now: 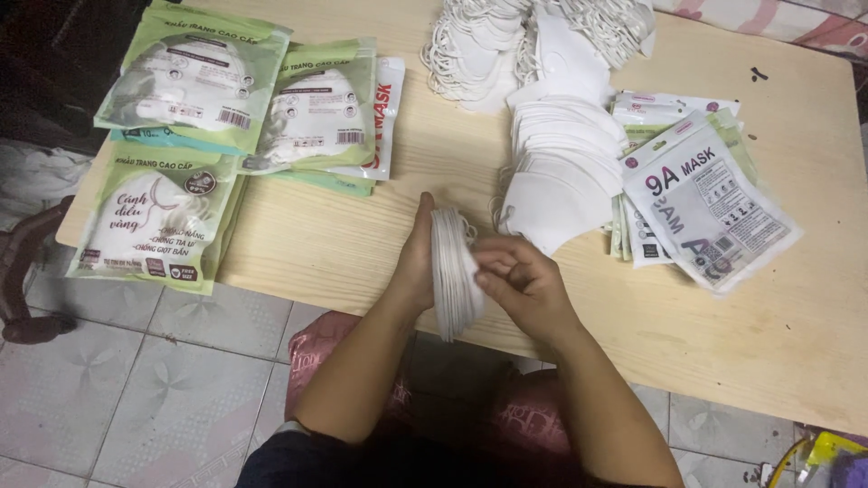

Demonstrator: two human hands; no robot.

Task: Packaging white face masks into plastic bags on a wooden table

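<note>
Hands were pressed together on a stack of white masks point(452, 271), stood on edge at the near table point(344, 244) edge: left hand point(414, 258) flat against it, right hand point(523, 285) gripping. Loose masks point(556, 172) and white pouches point(710, 203) were spread right, green packets point(194, 77) far left.

Stack of white folded face masks point(452, 271), pressed flat together and stood on edge, thin white ear loops bunched at the top. Held upright between two hands, just above the near edge of the wooden table point(362, 235), about midway along it. Lower end of the stack overhangs that edge.
</note>
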